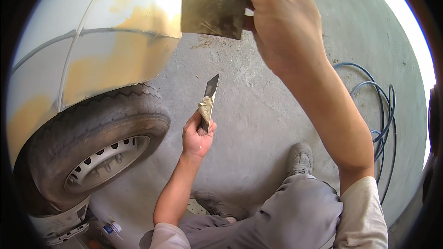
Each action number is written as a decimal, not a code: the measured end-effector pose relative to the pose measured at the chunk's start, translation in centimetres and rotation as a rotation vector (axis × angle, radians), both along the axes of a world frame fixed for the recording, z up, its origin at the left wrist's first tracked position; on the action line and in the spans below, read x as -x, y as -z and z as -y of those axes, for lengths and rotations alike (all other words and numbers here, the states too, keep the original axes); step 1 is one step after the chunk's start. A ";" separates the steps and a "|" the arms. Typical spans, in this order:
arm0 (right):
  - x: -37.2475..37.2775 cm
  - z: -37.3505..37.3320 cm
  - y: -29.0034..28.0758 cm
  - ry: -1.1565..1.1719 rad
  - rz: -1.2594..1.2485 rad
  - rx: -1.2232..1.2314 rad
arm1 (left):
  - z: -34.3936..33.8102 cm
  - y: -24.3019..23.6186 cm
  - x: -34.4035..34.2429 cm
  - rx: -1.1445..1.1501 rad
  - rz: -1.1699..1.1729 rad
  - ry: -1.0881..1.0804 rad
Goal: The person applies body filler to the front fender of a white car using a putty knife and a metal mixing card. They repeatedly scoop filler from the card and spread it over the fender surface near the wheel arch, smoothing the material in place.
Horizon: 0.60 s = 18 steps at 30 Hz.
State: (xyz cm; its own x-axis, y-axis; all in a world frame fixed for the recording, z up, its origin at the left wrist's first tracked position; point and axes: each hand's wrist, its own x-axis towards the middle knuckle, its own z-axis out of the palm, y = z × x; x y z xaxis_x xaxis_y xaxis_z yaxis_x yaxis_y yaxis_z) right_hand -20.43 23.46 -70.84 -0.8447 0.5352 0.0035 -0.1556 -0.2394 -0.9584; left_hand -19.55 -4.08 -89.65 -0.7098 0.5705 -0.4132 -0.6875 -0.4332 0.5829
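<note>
Left hand [198, 142]: my grip is closed on the near end of a small flat blade [212, 86], near the middle, its tip pointing far and slightly right
Pale paste [206, 106]: heaped on that blade, just beyond my grip
Right hand [287, 16]: I hold a broad flat sheet [210, 2] at the far side; I cannot tell whether it touches the panel
Panel [108, 67]: far left, white and grey with tan patches
Wheel [48, 159]: left, nearer than the panel
Blue hose [386, 131]: looped at right
</note>
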 end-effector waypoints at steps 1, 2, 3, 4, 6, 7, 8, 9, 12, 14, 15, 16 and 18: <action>-0.4 -0.6 1.1 0.090 0.016 -0.150 | -0.2 -0.6 -0.1 0.012 -0.025 -0.017; -1.1 0.0 2.9 0.085 -0.073 -0.348 | -0.4 -1.4 -0.2 0.049 0.011 -0.039; -2.4 0.8 4.8 0.079 -0.162 -0.545 | -0.7 -2.0 -0.5 0.081 0.026 -0.071; -3.8 1.9 6.9 0.076 -0.229 -0.735 | -0.9 -2.7 -0.7 0.057 0.021 -0.078; -6.3 4.2 10.7 -0.016 -0.450 -0.861 | -1.5 -3.8 -0.7 0.049 -0.006 -0.071; -7.5 4.8 12.3 -0.094 -0.261 -0.819 | -1.6 -4.3 -0.7 0.012 -0.030 -0.062; -8.3 5.2 13.6 -0.151 -0.119 -0.765 | -1.9 -4.7 -0.6 -0.030 -0.065 -0.059; -8.8 5.2 14.6 -0.214 0.017 -0.713 | -2.0 -4.9 -0.6 0.047 -0.039 -0.097; -8.9 5.2 15.6 -0.029 -0.231 -0.862 | -2.2 -5.2 -0.5 0.251 0.024 -0.228; -8.3 5.1 15.3 -0.176 -0.357 -0.913 | -2.1 -5.2 -0.4 0.132 -0.039 -0.150; -8.0 4.8 15.1 -0.191 -0.228 -0.926 | -1.9 -5.3 -0.3 0.009 -0.086 -0.082; -7.9 4.7 15.0 -0.252 0.015 -0.763 | -1.8 -5.3 -0.2 -0.162 -0.179 0.011; -8.0 4.6 15.1 -0.131 0.143 -0.737 | -1.7 -5.3 -0.5 0.122 -0.139 -0.123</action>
State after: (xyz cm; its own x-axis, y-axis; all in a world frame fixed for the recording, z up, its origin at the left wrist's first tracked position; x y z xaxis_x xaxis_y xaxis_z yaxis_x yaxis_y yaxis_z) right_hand -12.41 18.81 -85.94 -0.9202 0.3324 0.2067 -0.0321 0.4624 -0.8861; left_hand -19.06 -2.38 -84.33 -0.8257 0.4282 -0.3672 -0.5434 -0.4294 0.7213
